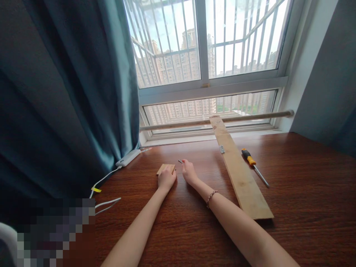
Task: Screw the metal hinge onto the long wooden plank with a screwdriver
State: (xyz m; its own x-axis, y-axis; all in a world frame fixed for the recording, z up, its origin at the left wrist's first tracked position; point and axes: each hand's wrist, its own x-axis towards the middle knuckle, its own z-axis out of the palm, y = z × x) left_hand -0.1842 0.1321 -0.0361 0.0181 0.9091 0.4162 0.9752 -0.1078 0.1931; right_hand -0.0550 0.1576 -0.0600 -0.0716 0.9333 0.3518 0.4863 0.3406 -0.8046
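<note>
My left hand (167, 179) is closed over a small flat wooden block (162, 169) on the table, its fingers wrapped on the near and right sides. A tiny dark tip shows by those fingers, too small to name. Just to the right, my right hand (189, 172) pinches a short, thin metal piece (180, 161) that looks like a screw and points left toward the block. A gap separates the two hands. Right of them lies a long wooden board (239, 170), with a small metal bracket (221, 149) at its left edge.
Beyond the board rests a screwdriver (251, 162) with a black and yellow handle. The board's far end reaches the window rail (258, 115). A white power strip (128, 158) and its cable lie by the blue curtain (111, 74) on the brown table (194, 230).
</note>
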